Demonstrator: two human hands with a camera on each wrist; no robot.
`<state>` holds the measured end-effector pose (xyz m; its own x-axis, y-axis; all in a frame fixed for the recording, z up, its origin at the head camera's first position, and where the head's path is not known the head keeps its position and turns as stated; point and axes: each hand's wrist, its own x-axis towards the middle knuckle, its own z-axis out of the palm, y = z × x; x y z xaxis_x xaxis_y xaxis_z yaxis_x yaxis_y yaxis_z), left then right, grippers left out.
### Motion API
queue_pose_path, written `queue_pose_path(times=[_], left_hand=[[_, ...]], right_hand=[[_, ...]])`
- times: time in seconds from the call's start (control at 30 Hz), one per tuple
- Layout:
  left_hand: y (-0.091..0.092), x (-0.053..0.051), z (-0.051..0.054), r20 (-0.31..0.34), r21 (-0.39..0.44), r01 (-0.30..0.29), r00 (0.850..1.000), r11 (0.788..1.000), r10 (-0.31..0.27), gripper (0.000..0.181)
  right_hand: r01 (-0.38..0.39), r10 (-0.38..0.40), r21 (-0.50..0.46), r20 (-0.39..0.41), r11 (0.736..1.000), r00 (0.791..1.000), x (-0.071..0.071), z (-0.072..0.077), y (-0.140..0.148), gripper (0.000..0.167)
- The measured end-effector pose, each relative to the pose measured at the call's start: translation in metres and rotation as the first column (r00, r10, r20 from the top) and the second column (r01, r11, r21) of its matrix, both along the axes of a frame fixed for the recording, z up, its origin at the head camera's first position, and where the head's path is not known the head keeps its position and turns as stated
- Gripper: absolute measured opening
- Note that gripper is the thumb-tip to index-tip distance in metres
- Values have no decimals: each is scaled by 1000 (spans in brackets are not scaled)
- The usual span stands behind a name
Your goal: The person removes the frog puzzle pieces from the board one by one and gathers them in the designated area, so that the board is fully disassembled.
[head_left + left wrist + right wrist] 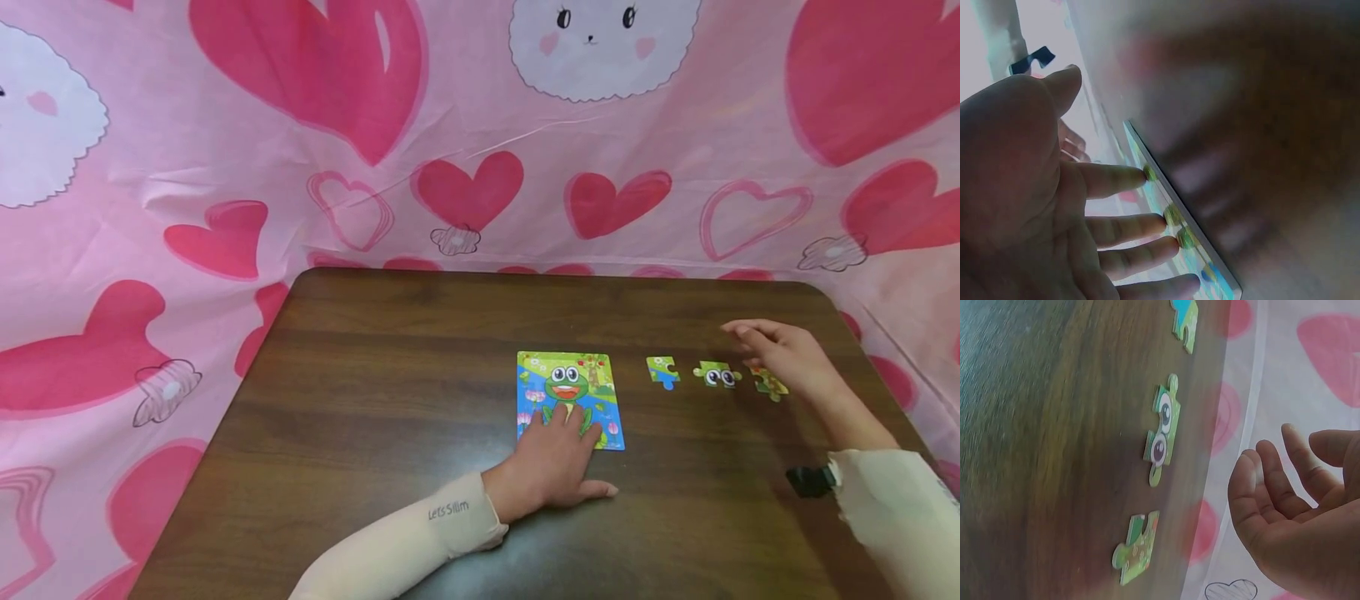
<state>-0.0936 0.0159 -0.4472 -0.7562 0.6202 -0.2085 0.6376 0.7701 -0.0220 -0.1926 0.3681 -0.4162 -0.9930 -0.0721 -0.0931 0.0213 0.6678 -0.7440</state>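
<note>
My left hand (553,457) rests its straight fingers on the lower part of a frog picture board (534,375), which lies flat on the table. In the left wrist view those fingertips touch the face of the board (1194,240) near its edge. Above the right side of the table hovers my right hand (783,354), fingers loosely bent and holding nothing. Beneath and left of it lie three puzzle pieces: a green-and-blue corner piece (662,371), a piece with the frog's eyes (717,376), and a green piece with red spots (771,384), partly hidden by the hand in the head view.
A dark brown wooden table (375,417) with rounded far corners carries everything. Behind and beside it hangs a pink cloth (285,158) with hearts. A black clip (812,481) sits at the right sleeve's cuff.
</note>
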Motion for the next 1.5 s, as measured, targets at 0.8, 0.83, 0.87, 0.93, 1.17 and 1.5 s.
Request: queue_pose_path(times=[0.8,0.83,0.87,0.93,1.17,1.5], left_hand=[[-1,12,-3,-52,-71,12,999,997,-15,95],[-1,12,-3,-46,-71,11,999,997,-14,96],[0,12,-2,-39,-75,11,999,997,-14,96],[0,12,-2,-21,-78,9,1000,997,-11,97],[1,10,1,32,-74,6,999,997,-3,100],[0,8,0,64,-43,20,998,999,-18,100]], right_hand=[[-145,182,-230,148,962,972,-8,-2,-79,56],[-149,188,-239,152,960,970,-9,-2,-82,56],[-155,197,-246,154,957,968,-10,-1,-86,56],[-168,212,-252,158,953,964,-11,-1,-92,55],[-189,245,-281,181,941,952,-16,-4,-114,50],[-210,294,-326,236,922,926,-20,-13,-147,46]])
